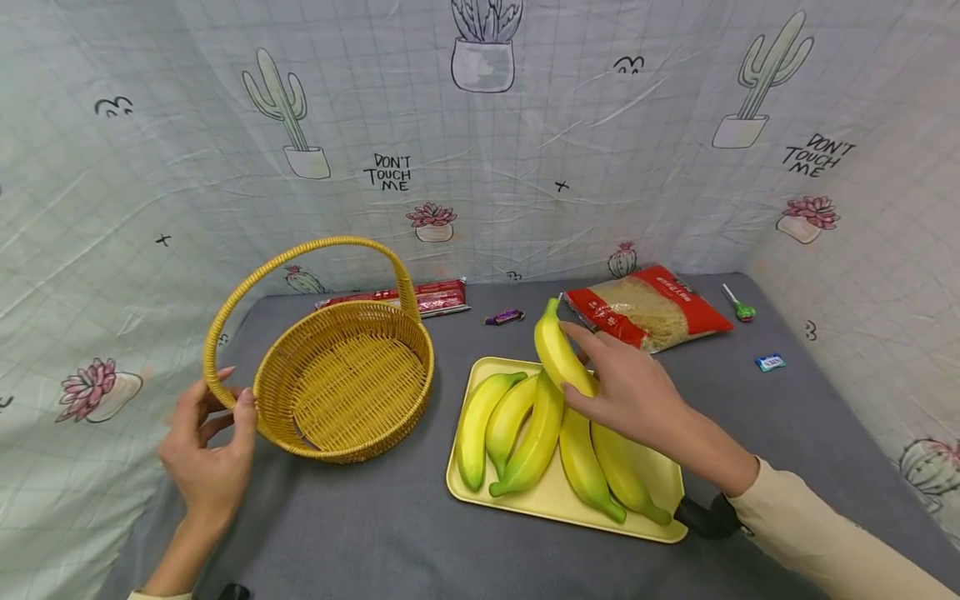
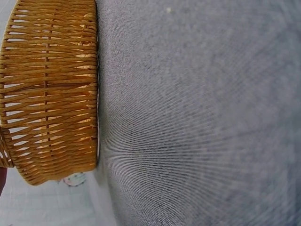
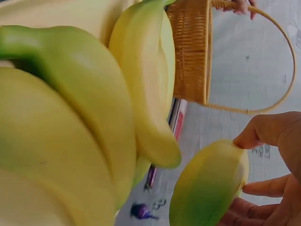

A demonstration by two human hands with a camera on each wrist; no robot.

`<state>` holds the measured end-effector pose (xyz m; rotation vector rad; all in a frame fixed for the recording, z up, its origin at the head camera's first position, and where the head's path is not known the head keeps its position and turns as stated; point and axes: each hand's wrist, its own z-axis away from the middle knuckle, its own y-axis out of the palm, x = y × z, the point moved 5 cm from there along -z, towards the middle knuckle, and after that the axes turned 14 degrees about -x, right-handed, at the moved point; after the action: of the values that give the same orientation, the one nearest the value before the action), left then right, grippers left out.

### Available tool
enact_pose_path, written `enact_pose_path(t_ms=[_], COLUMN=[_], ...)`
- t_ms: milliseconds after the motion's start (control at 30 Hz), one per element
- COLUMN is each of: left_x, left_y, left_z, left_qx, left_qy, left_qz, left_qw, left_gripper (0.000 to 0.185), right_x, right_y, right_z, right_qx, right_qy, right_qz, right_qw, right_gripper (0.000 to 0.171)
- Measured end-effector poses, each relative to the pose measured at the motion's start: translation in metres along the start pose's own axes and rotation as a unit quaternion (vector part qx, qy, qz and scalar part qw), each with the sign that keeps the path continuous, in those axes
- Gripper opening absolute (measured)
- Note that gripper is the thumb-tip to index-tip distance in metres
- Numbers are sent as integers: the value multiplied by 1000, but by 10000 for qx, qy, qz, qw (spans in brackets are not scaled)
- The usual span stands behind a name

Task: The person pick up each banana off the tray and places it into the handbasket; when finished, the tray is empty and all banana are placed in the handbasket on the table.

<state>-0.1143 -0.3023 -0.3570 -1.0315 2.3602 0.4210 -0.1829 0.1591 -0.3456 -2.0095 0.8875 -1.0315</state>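
The backdrop cloth (image 1: 570, 150) is printed with a faint grid, potted cacti, and the words "DON'T TOUCH ME" twice: upper centre-left and upper right of the head view. The red lettering on the noodle bag (image 1: 647, 308), right of centre, is too small to read, as is the long red packet (image 1: 405, 298) behind the basket.

In the head view the right hand (image 1: 637, 392), at centre, curls its fingers round one banana (image 1: 558, 352) and holds it tilted, its tip lifted above the others. Five more smooth, yellow, green-ended bananas (image 1: 525, 425) lie side by side on the pale yellow rectangular tray (image 1: 555, 500) at lower centre. The left hand (image 1: 210, 450), at lower left, pinches the rim of the round woven basket (image 1: 345, 383) where its looped handle joins.

The right wrist view shows the fingers (image 3: 263, 129) pressing on the held banana's end at lower right, which the head view hides, with the basket and the left hand's fingertips at the top edge. The left wrist view shows only the basket's open-weave wall (image 2: 51, 89) at left and the ribbed grey table cloth (image 2: 202, 117); the hand itself is barely seen there.

A purple sweet (image 1: 504, 317), a green lollipop (image 1: 742, 308) and a small blue wrapper (image 1: 770, 362) lie on the cloth in the upper right part
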Motion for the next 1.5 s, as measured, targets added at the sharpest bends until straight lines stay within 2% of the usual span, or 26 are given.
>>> enact_pose_path(t_ms=[400, 667, 867, 1000, 1300, 1500], left_x=[-1, 0, 1, 1, 1, 2], left_y=[0, 0, -1, -1, 3, -2], left_z=[0, 0, 1, 1, 2, 3], left_qx=[24, 85, 44, 49, 190, 118], left_qy=[-111, -129, -183, -171, -77, -158], left_qz=[46, 14, 80, 82, 34, 127], left_qw=[9999, 9999, 9998, 9998, 9998, 9997], left_gripper=[34, 34, 33, 33, 34, 33], right_x=[42, 70, 95, 114, 162, 188], right_y=[27, 44, 56, 67, 100, 130], right_z=[-35, -56, -68, -72, -84, -101], right_qx=[384, 750, 930, 1093, 1385, 1732], right_qy=[-554, -963, -1394, -1571, -1997, -2287], right_qz=[-31, -82, -91, 90, 571, 716], right_qw=[9977, 9925, 9858, 9815, 9683, 9553], right_gripper=[77, 74, 73, 74, 75, 74])
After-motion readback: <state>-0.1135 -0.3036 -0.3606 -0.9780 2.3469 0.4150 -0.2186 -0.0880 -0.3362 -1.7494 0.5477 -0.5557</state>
